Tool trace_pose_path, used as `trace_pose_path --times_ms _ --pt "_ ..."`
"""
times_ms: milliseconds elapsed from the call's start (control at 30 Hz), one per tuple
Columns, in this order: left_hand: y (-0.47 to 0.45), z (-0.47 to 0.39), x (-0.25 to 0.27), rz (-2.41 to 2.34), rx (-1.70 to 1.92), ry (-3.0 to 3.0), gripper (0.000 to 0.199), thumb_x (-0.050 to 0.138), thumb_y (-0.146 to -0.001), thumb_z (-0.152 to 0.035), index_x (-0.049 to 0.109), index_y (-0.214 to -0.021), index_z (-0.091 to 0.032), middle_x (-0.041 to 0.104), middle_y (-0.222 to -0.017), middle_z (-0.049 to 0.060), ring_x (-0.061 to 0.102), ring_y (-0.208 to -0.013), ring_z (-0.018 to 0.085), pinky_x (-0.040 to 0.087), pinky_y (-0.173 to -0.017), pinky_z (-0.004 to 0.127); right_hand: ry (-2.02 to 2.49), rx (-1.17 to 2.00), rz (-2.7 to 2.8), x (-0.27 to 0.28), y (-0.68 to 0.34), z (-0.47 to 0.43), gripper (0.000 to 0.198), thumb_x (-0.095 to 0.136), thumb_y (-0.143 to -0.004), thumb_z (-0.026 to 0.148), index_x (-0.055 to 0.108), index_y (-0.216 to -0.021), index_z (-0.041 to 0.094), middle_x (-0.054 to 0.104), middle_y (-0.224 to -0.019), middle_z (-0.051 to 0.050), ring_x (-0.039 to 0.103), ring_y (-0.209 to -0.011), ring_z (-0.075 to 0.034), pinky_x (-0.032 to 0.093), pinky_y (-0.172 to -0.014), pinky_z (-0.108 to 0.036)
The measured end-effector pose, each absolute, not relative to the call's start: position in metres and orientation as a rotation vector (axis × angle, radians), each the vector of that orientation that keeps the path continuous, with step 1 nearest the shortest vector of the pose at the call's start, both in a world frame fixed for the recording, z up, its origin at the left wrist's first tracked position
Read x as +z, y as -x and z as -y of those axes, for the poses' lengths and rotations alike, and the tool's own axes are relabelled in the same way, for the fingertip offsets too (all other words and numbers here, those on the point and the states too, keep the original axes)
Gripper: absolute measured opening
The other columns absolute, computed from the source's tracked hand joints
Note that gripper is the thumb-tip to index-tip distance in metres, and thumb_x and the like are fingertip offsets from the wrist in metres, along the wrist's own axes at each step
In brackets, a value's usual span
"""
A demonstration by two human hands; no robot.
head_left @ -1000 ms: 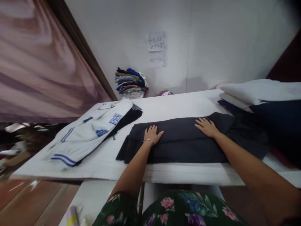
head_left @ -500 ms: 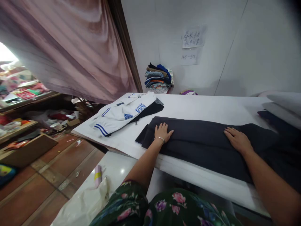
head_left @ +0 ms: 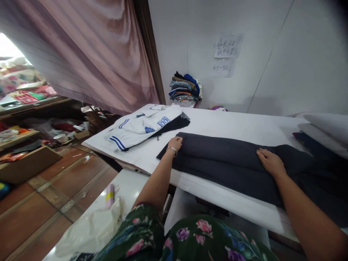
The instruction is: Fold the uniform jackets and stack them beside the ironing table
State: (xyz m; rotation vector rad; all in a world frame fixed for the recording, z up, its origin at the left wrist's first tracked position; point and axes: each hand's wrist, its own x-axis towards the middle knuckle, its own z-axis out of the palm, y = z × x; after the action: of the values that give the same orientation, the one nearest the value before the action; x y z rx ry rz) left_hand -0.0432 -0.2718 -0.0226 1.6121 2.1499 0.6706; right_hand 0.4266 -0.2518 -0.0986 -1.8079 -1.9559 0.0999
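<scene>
A pair of dark trousers [head_left: 217, 152], laid out long and folded lengthwise, stretches across the white table. My left hand [head_left: 175, 143] is at their left end, its fingers curled over the upper corner of the hem and gripping the cloth. Flat on the upper part of the cloth lies my right hand [head_left: 270, 161], fingers extended and holding nothing. The far right end of the trousers falls into dark folds, where its outline is hard to make out. Left of my left hand lies a white garment [head_left: 138, 127] with blue stripes and blue badges, on top of dark cloth.
The white table [head_left: 239, 123] runs up to a grey wall with handwritten notes [head_left: 227, 47]. A stack of folded clothes [head_left: 185, 88] stands behind it. Pale padded cloth [head_left: 326, 127] lies at right. A pink curtain [head_left: 114, 54] hangs left; a white plastic bag [head_left: 89, 226] lies on a lower surface.
My left hand has shifted left from lying flat on the trousers to their end, and its fingers have closed on the edge. My right hand stays nearly in place; the view has tilted slightly.
</scene>
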Motion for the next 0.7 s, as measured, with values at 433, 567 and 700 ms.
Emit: trace_pose_path --times_ms 433,567,700 --pt "0.009 0.260 -0.024 -2.112 0.501 -1.962 0.038 0.053 -0.086 -0.032 0.053 -0.123 -0.023 0.061 -0.122 0.006 0.056 -0.111 0.019 0.040 -0.093 0.027 1.811 0.181 1.900 -0.091 -0.424 0.256 0.044 0.038 -0.086 0.044 0.070 -0.103 0.019 0.061 -0.124 -0.009 0.048 -0.124 -0.028 0.036 -0.106 -0.041" --pt "0.016 0.254 -0.029 -2.125 0.494 -1.946 0.035 0.053 -0.088 -0.033 0.054 -0.122 -0.025 0.061 -0.119 0.005 0.057 -0.106 0.020 0.042 -0.089 0.029 1.824 0.197 1.869 -0.087 -0.420 0.261 0.045 0.038 -0.084 0.046 0.068 -0.105 0.019 0.061 -0.124 -0.009 0.049 -0.123 -0.027 0.036 -0.105 -0.041" --pt "0.018 0.248 -0.040 -2.140 0.395 -1.894 0.032 0.054 -0.087 -0.032 0.058 -0.117 -0.024 0.063 -0.117 0.006 0.058 -0.104 0.020 0.044 -0.087 0.029 1.817 0.101 1.949 -0.083 -0.415 0.268 0.049 0.036 -0.084 0.048 0.064 -0.111 0.020 0.059 -0.127 -0.009 0.049 -0.123 -0.026 0.028 -0.107 -0.049"
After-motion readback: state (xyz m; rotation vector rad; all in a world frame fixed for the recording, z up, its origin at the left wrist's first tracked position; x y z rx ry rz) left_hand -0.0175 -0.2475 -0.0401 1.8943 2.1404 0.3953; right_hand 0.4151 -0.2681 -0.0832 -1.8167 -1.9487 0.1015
